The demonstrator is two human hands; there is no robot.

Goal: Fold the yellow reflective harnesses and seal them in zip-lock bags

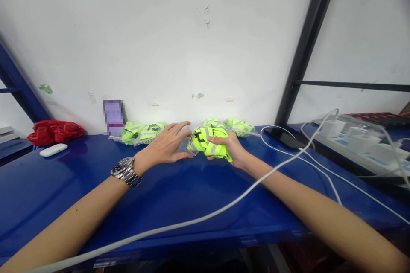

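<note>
My right hand [233, 147] grips a folded neon-yellow reflective vest [214, 140] with grey strips and black straps, held just above the table. Clear plastic [185, 146] shows at the bundle's left end. My left hand [169, 141], with a metal watch [125, 170] on its wrist, is beside that plastic with thumb and fingers spread apart; whether it touches the plastic I cannot tell. Behind, more neon-yellow bundles in clear bags lie along the wall, two to the left [149, 131] and others to the right [239, 125].
A blue table [179, 192] meets the white wall. At left are a red plastic bag [56, 131], a white case [54, 150] and an upright phone-like screen [114, 116]. A white cable [205, 218] crosses in front of my arms. At right lie a black phone [283, 137] and a power strip with chargers [361, 140].
</note>
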